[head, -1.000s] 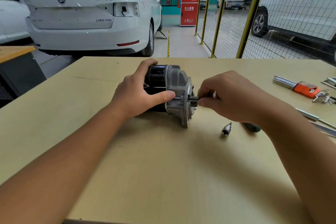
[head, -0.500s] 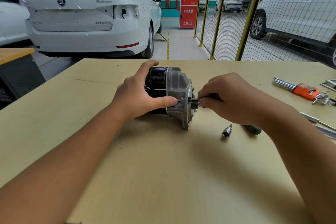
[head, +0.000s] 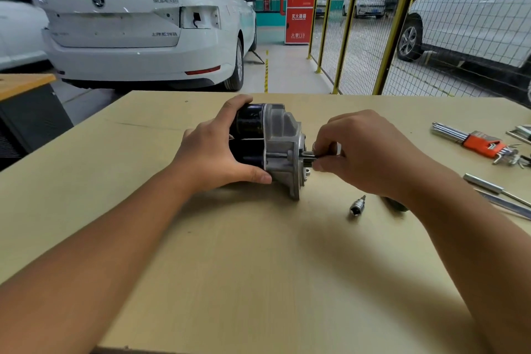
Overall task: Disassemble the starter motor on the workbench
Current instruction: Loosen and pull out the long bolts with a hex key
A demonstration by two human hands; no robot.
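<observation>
Head view showed the left hand [head: 214, 152] gripping the motor [head: 270, 146], seemingly heavy and rigid, by its black body while the right hand [head: 365, 152] pinched its slim pinion shaft [head: 309, 156].

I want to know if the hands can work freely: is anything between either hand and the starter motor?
Nothing visible does. The left hand grips the starter motor around its dark body, and the right hand pinches a small part at its shaft end. The loose socket lies nearer on the workbench, apart.
</observation>
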